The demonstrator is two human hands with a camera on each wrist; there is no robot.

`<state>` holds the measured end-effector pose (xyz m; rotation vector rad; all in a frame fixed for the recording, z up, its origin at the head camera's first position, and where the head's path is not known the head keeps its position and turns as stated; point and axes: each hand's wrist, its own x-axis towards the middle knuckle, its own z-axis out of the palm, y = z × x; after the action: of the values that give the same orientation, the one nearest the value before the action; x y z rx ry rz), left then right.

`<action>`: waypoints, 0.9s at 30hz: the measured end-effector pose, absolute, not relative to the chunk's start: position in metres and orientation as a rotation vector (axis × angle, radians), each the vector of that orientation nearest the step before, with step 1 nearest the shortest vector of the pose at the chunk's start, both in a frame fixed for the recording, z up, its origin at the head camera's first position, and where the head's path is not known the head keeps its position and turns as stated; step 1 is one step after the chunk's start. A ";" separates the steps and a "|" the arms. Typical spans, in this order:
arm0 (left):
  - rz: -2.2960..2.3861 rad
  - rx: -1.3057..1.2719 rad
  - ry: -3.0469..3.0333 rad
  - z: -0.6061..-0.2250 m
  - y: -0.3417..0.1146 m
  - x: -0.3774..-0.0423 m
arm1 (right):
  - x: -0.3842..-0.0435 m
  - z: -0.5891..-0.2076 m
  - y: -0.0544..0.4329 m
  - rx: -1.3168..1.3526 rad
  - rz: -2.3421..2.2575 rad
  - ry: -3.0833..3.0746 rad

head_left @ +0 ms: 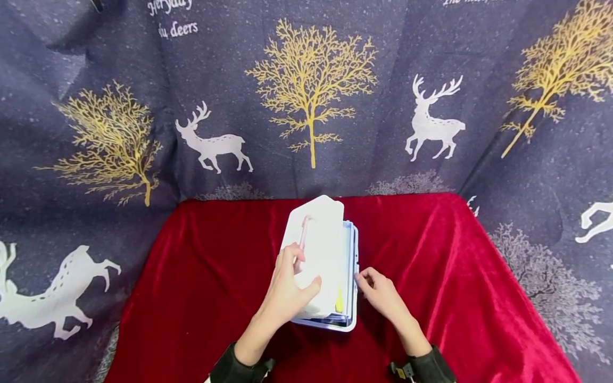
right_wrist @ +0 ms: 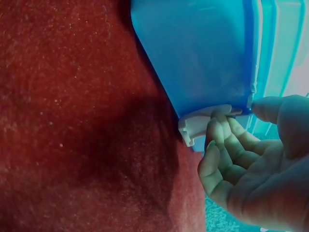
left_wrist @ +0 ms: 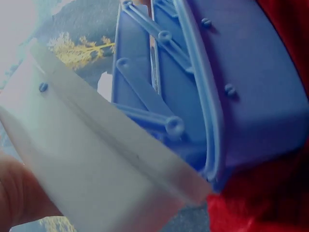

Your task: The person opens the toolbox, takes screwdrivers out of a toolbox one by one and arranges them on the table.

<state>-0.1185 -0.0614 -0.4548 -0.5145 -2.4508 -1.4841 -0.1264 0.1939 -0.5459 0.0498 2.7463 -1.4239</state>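
A blue storage box point(head_left: 353, 314) stands on red cloth, its white lid point(head_left: 325, 250) raised and tilted to the left. My left hand point(head_left: 287, 290) grips the lid with bent fingers beside a pinkish handle point(head_left: 305, 226), thumb spread across the white surface. Blue link arms and inner trays point(left_wrist: 145, 87) show between lid and box in the left wrist view. At the box's right side, my right hand point(head_left: 380, 292) has its fingertips curled on a pale latch point(right_wrist: 200, 123), with the thumb point(right_wrist: 270, 108) at the rim. Something yellow point(head_left: 339, 301) shows near the front inside edge.
Red velvet cloth point(head_left: 215, 276) covers the table around the box, with folds on both sides. Behind it hangs a dark blue curtain point(head_left: 287, 181) printed with deer and trees.
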 end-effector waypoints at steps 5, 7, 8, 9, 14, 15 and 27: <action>-1.736 -0.429 -2.346 -0.456 -0.082 -0.123 | -0.126 -0.546 0.189 0.070 -1.402 2.750; -1.823 -0.411 -2.300 -0.459 -0.089 -0.125 | -0.126 -0.545 0.187 0.079 -1.403 2.746; -1.866 -0.418 -2.269 -0.460 -0.093 -0.126 | -0.126 -0.544 0.187 0.081 -1.404 2.746; -1.917 -0.426 -2.236 -0.462 -0.096 -0.126 | -0.125 -0.544 0.186 0.082 -1.404 2.746; -2.119 -0.458 -2.035 -0.472 -0.113 -0.131 | -0.125 -0.543 0.185 0.065 -1.439 2.730; -2.151 -0.446 -2.000 -0.475 -0.117 -0.132 | -0.125 -0.544 0.185 0.065 -1.443 2.726; -2.489 -0.439 -1.749 -0.497 -0.167 -0.133 | -0.126 -0.543 0.187 0.051 -1.433 2.736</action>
<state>-0.1327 -0.1666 -0.4972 -0.4389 -1.7493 -2.4890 -0.1263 0.1868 -0.5432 0.0509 2.7360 -1.4334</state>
